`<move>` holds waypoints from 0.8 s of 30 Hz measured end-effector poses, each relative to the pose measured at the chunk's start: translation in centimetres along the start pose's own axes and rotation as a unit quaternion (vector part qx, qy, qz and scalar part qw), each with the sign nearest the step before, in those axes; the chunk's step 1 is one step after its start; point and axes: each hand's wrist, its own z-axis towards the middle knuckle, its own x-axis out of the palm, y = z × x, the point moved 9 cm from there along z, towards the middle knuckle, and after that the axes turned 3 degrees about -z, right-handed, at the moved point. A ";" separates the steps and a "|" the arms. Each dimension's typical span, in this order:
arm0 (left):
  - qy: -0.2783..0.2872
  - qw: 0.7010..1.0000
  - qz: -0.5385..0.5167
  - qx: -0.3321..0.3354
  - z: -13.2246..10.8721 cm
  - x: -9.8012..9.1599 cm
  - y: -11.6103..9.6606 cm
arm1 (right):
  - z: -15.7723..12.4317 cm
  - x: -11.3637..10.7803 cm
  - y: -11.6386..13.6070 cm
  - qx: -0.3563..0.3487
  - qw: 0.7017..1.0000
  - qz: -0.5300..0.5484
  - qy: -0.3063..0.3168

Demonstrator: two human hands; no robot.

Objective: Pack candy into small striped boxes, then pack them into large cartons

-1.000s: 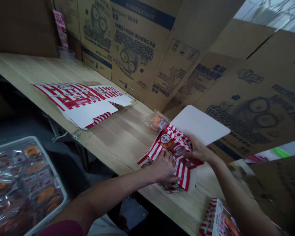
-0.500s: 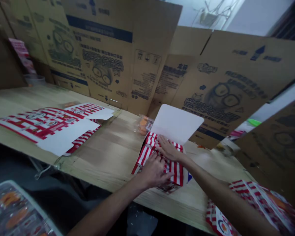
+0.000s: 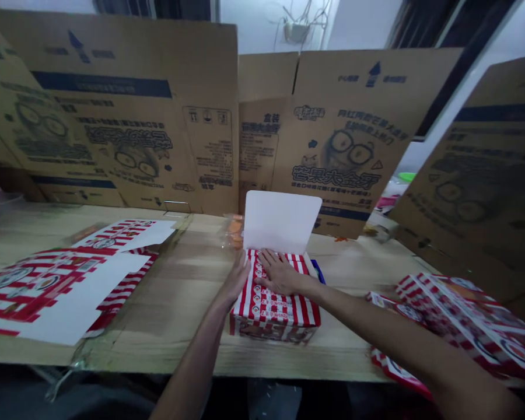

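A red-and-white striped box [image 3: 275,312] sits on the wooden table [image 3: 175,315], its white lid flap [image 3: 280,221] standing up at the back. Striped packets fill its top. My right hand [image 3: 277,273] lies flat on these packets with its fingers spread. Along the box's left edge rests my left hand [image 3: 238,277], fingers extended and touching the side. A clear packet with orange pieces [image 3: 235,230] lies behind the box at the left, and something blue [image 3: 318,271] shows at its right side.
Flat striped carton sheets [image 3: 70,274] lie at the left. Several striped boxes [image 3: 468,321] are stacked at the right, near my right forearm. Tall cardboard panels [image 3: 201,70] stand along the back. A clear tub [image 3: 2,204] is at the far left.
My left hand has moved from the top of the packets to the box's left edge. My right hand stays on top. The camera view has turned, and the box now appears straighter.
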 end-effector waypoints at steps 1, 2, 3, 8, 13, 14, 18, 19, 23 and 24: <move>0.029 0.999 0.034 0.005 0.2 1.2 0.0 | 0.0 0.0 0.1 0.003 1.000 0.002 0.001; 0.052 0.996 0.073 0.009 0.2 2.1 -0.2 | 0.1 0.0 0.1 0.006 1.000 0.004 0.004; 0.069 0.991 0.112 0.014 0.2 2.7 -0.4 | 0.2 -0.1 0.2 0.008 1.000 0.006 0.009; 0.085 0.975 0.202 0.033 0.0 2.4 -1.2 | -0.3 -1.7 0.1 0.008 0.997 0.067 0.034; 0.079 0.991 0.109 0.021 0.2 1.1 -0.1 | -7.7 -7.6 -6.5 0.090 0.913 0.285 -0.277; 0.072 0.992 0.103 0.022 0.3 1.0 0.2 | -10.0 -7.5 -8.6 0.144 0.873 0.322 -0.338; 0.047 0.996 0.066 0.035 0.1 1.3 0.3 | -12.4 -2.2 -9.8 0.212 0.839 0.408 -0.291; 0.041 0.997 0.056 0.038 -0.1 1.3 0.1 | -11.8 -0.9 -8.8 0.196 0.857 0.407 -0.249; 0.029 0.995 0.084 0.038 -1.4 1.2 -0.6 | -9.5 1.2 -6.0 0.161 0.927 0.304 -0.146; 0.031 0.993 0.111 0.038 -1.8 1.2 -0.8 | -9.2 1.2 -5.7 0.156 0.942 0.267 -0.127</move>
